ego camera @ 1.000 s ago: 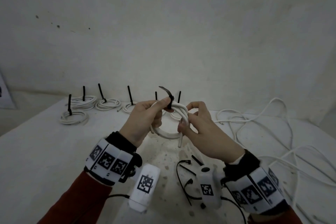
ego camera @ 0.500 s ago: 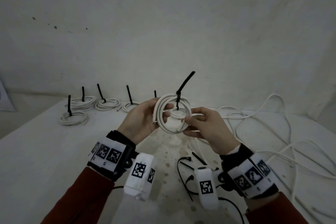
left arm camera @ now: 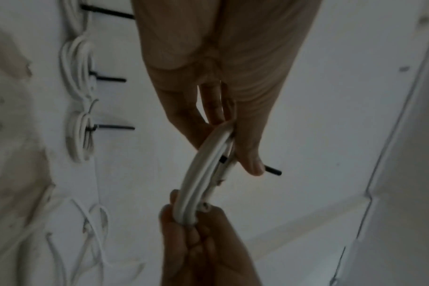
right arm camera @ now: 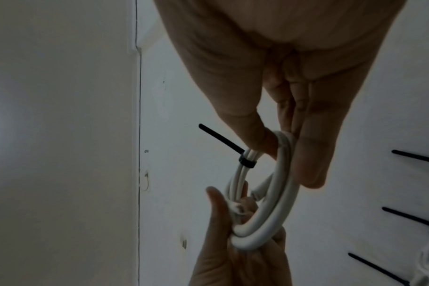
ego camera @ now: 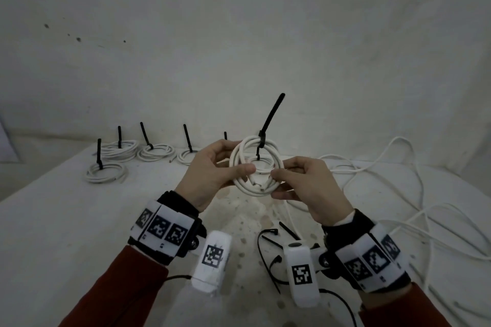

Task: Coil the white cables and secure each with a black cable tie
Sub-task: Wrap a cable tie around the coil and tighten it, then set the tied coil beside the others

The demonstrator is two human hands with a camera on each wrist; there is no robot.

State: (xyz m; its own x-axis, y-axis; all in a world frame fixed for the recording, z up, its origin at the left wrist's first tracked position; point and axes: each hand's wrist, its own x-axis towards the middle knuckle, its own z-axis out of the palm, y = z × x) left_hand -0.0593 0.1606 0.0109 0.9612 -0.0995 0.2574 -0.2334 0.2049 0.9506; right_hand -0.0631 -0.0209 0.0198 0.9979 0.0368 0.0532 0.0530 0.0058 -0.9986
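Both hands hold one coil up off the tabletop, between the two grips. The left hand pinches the coil's left side, thumb in front and fingers behind; the right hand pinches its lower right, thumb and fingers curled round the strands. Gripping on opposite sides probably keeps the loops from springing apart while the fastening is checked. The coil stands nearly upright, its open face turned toward the person, so the ring's plane runs left to right between the grips.

The tie is cinched round the strands at the top of the ring, above both grips and touched by neither. Its free tail sticks up and leans slightly right; the tie's long axis is close to vertical. A cut cable end shows at the bottom of the ring, just beside the right thumb.

Beyond the left grip, finished coils lie flat with tails upright. Loose cable sprawls right of the right grip; spare ties lie below it.
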